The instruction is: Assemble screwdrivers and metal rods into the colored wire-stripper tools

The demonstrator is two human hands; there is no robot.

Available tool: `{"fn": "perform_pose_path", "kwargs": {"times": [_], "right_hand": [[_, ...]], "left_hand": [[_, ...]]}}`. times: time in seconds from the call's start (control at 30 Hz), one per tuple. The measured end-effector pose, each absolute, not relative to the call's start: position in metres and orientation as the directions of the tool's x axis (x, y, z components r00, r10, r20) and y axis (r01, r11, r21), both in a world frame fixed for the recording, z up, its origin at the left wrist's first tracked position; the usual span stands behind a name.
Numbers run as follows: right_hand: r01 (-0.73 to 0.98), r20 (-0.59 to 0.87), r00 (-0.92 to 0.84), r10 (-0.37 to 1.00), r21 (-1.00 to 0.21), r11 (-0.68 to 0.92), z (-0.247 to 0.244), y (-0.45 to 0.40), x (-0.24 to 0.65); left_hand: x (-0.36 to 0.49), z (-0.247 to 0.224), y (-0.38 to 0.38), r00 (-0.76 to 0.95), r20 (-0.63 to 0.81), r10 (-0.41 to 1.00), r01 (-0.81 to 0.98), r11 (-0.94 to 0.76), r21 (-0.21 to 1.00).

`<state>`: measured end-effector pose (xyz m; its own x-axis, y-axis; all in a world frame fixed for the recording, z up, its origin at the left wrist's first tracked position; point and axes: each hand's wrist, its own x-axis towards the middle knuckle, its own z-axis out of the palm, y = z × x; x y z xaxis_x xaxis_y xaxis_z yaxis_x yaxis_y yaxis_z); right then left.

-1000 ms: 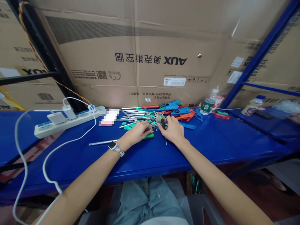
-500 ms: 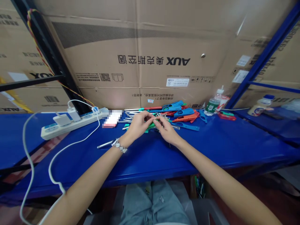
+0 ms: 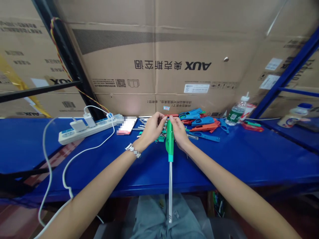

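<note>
A green long-necked gas lighter [image 3: 169, 137] points its metal tube [image 3: 170, 189] toward me, past the table edge and over my lap. Its handle end lies in my right hand [image 3: 179, 132], whose fingers are closed along the right side. My left hand [image 3: 155, 127] is at the left of that end, thumb and forefinger pinched; anything small between them is hidden. Just beyond both hands lies a pile of blue lighter handles [image 3: 202, 120], red handles [image 3: 208, 126] and metal tubes, partly covered by my fingers.
On the left stands a white power strip [image 3: 82, 130] with plugged-in chargers and a trailing cable [image 3: 83, 151]. A phone [image 3: 127, 126] lies beside it. At the right are a clear bottle [image 3: 235, 113] and another with a blue cap [image 3: 295, 115]. Cardboard [image 3: 171, 43] walls the back.
The lighter has swung from lying leftward under my left wrist to pointing at me. My right hand has turned upright along it, and my left fingers have moved apart from my right ones. The view shifted slightly.
</note>
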<state>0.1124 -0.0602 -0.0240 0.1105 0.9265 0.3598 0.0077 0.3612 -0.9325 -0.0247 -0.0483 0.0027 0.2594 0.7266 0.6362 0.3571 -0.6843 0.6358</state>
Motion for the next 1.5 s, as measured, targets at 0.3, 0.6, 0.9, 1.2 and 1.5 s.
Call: {"fn": "perform_pose_path", "kwargs": {"times": [0.3, 0.6, 0.9, 1.2, 1.5], "right_hand": [[-0.059, 0.209, 0.033, 0.977, -0.976, 0.211, -0.038, -0.062, 0.106], [-0.161, 0.108, 0.131, 0.985, -0.979, 0.129, -0.029, -0.064, 0.127], [-0.342, -0.007, 0.212, 0.977, -0.937, 0.068, -0.018, -0.067, 0.135], [-0.377, -0.040, 0.271, 0.962, -0.924, 0.067, -0.020, -0.067, 0.141], [-0.004, -0.029, -0.492, 0.870, -0.999, -0.036, -0.016, -0.088, 0.138]], "left_hand": [[-0.039, -0.019, -0.043, 0.553, 0.604, 0.574, 0.462, -0.814, 0.351], [-0.080, -0.024, -0.039, 0.606, 0.462, 0.647, 0.521, -0.762, 0.384], [-0.080, -0.031, -0.040, 0.612, 0.463, 0.641, 0.565, -0.765, 0.310], [-0.051, -0.025, -0.053, 0.212, 0.463, 0.861, -0.149, -0.440, 0.886], [-0.055, -0.015, -0.055, 0.233, 0.288, 0.929, -0.439, -0.164, 0.883]]}}
